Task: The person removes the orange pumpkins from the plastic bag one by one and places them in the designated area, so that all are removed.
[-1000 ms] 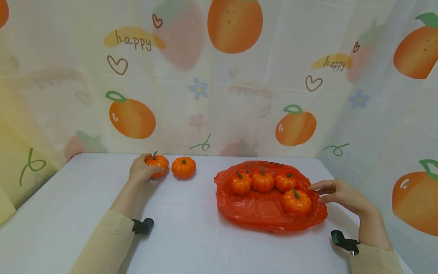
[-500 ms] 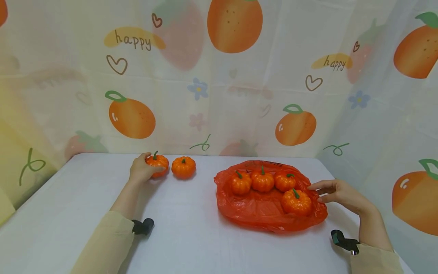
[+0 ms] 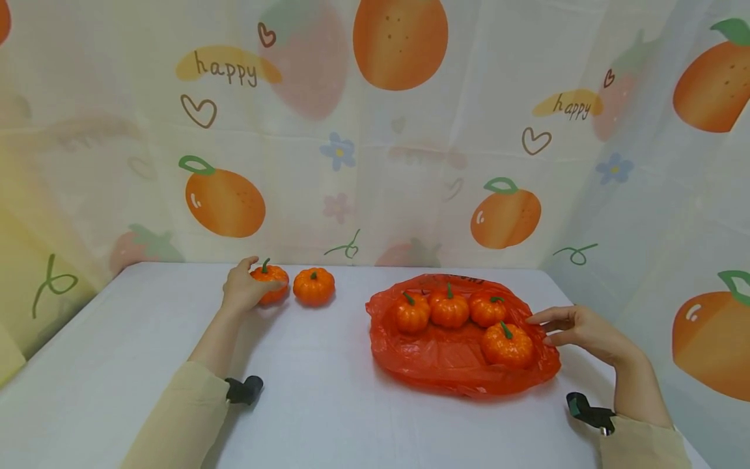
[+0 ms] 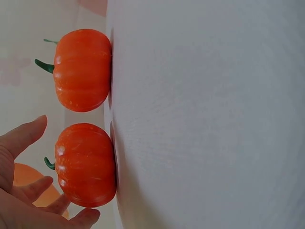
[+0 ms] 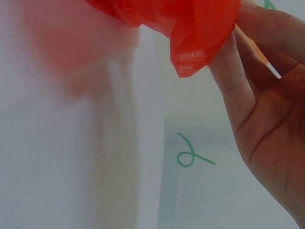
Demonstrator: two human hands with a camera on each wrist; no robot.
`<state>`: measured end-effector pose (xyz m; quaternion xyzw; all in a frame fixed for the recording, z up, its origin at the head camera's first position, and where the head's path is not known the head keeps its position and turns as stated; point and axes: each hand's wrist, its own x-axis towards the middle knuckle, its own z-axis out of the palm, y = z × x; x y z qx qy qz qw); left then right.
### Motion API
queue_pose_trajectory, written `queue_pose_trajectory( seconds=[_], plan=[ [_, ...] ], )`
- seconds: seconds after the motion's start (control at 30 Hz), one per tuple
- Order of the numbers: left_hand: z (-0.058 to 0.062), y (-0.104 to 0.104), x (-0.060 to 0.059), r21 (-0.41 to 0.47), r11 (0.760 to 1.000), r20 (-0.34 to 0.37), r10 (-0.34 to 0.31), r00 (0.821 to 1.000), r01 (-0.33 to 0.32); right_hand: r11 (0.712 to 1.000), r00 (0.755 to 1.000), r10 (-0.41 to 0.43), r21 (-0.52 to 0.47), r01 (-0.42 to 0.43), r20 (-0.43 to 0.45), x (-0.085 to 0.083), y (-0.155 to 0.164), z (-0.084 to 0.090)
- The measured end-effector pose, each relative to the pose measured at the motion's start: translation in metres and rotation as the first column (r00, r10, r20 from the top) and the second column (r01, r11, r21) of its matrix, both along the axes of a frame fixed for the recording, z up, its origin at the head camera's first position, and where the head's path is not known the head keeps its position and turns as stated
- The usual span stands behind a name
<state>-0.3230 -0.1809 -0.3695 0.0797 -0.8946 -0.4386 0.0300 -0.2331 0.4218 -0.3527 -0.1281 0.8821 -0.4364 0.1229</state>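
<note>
The left pumpkin (image 3: pixel 271 283) sits at the back of the counter (image 3: pixel 316 404), near the curtain, upright with its green stem up. The left hand (image 3: pixel 241 288) cups it from the left side: the thumb stands above it and the fingers (image 4: pixel 71 218) curl loosely round its lower flank, one fingertip touching the skin in the left wrist view, the rest just off it. I cannot tell whether the hand really grips it or only rests against it. A second pumpkin (image 3: pixel 314 285) stands just beside it to the right, close but apart.

Further right lies a red bag (image 3: pixel 451 365), spread flat on the counter with its rim crumpled up. Four pumpkins lie on it: three in a row at the back, left (image 3: pixel 413 312), middle (image 3: pixel 448 308) and right (image 3: pixel 488 309), touching or nearly so, and a fourth (image 3: pixel 506 344) nearer the front right.

The right hand (image 3: pixel 586 329) is at the bag's right edge. Its fingers (image 5: pixel 228 71) are nearly straight and narrowly spread, and in the right wrist view a fold of the red plastic lies against them, pinched between thumb and a fingertip as far as can be seen.

Both arms wear beige sleeves, each with a black clip at the wrist. A fruit-printed curtain (image 3: pixel 375 130) hangs behind and to the right of the counter.
</note>
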Motion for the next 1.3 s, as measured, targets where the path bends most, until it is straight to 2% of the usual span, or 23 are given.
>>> queue_pose_trajectory(
  seconds=[0.5, 0.83, 1.0, 1.3],
  plan=[
    [0.005, 0.005, 0.002, 0.058, 0.998, -0.049, 0.024, 0.999, -0.021, 1.0, 1.0, 0.004, -0.003, -0.004, 0.001, 0.0, 0.001, -0.001],
    [0.012, 0.011, 0.006, 0.085, 0.994, -0.174, 0.081, 0.982, -0.067, 1.0, 1.0, 0.011, -0.008, -0.011, 0.003, 0.0, 0.0, 0.0],
    [0.023, 0.024, 0.007, 0.119, 0.993, -0.22, 0.052, 0.974, -0.026, 1.0, 1.0, 0.019, -0.011, -0.019, -0.016, 0.0, -0.001, 0.0],
    [0.05, 0.064, 0.018, 0.134, 0.987, -0.266, -0.054, 0.963, 0.092, 1.0, 1.0, 0.018, -0.015, -0.019, -0.011, 0.001, -0.001, 0.001]
  ],
)
